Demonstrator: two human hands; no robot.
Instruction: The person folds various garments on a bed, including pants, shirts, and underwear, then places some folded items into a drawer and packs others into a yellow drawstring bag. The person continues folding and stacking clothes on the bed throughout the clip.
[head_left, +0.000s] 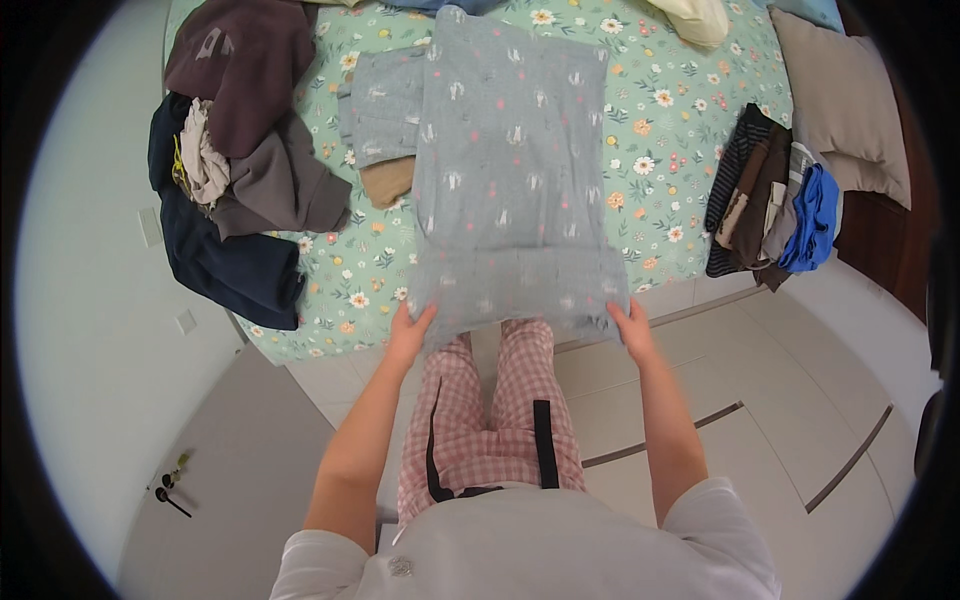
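A grey-blue cloth garment with small white and pink motifs stretches away from me over the bed. Its near edge hangs just past the mattress edge, above my legs. My left hand pinches the near left corner, thumb towards the cloth. At the near right corner my right hand grips the same garment. The far part lies flat, while the near part is raised and slightly blurred. Beside it on the left rests a folded garment of similar patterned cloth, with a tan fabric piece showing beneath.
Dark sweatshirts and trousers are heaped on the floral bedsheet at the left. Folded clothes stand at the right edge, near a beige pillow. A grey door is at lower left, white cabinet fronts at right.
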